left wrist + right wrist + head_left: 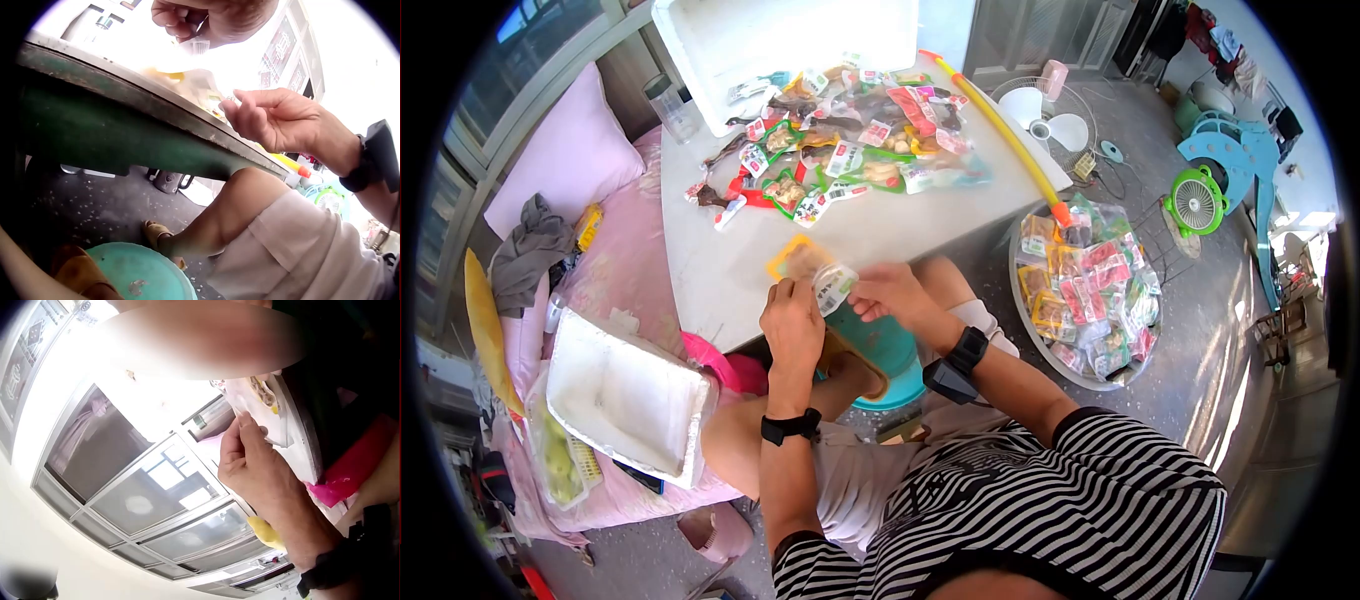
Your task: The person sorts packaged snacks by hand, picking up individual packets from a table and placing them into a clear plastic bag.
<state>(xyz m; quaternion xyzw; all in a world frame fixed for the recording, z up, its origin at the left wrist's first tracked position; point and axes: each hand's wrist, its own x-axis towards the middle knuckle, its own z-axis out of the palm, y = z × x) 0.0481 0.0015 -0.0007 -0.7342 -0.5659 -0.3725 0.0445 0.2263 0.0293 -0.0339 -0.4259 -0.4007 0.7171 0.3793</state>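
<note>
My left hand [793, 315] pinches the near edge of a vacuum-sealed snack packet [805, 262] over the table's front edge. The packet has a yellow border, brownish contents and a white printed end. My right hand [892, 294], blurred, has its fingertips right at that white end; in the left wrist view its fingers [247, 115] are loosely bent beside the plastic. In the right wrist view the left hand [262, 459] has thumb and finger together on the packet's edge. A pile of similar packets [840, 160] covers the far part of the white table [720, 260].
To the right stands a round metal tub [1022, 300] full of packets. A yellow tube [1005, 130] with orange ends lies along the table's right edge. White foam boxes stand behind the pile and on the bed [625, 235] at left. A teal stool [890, 360] is below the hands.
</note>
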